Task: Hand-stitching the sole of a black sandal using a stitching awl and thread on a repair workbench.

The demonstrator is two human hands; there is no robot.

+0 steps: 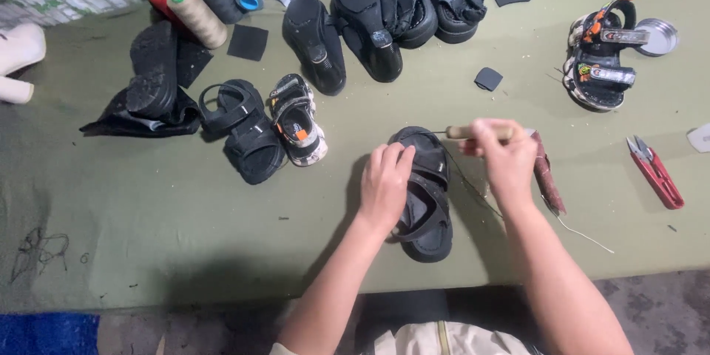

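A black strapped sandal lies on the green work surface near its front edge. My left hand presses down on the sandal's left side and straps. My right hand is closed around a wooden-handled awl, held level with its metal tip pointing left over the sandal's far end. Dark thread trails from the sandal toward my right wrist.
Red thread snips lie at the right, a dark reddish tool beside my right hand. Two small sandals sit left of centre, a colourful sandal and metal lid far right, black shoes and thread cones at the back.
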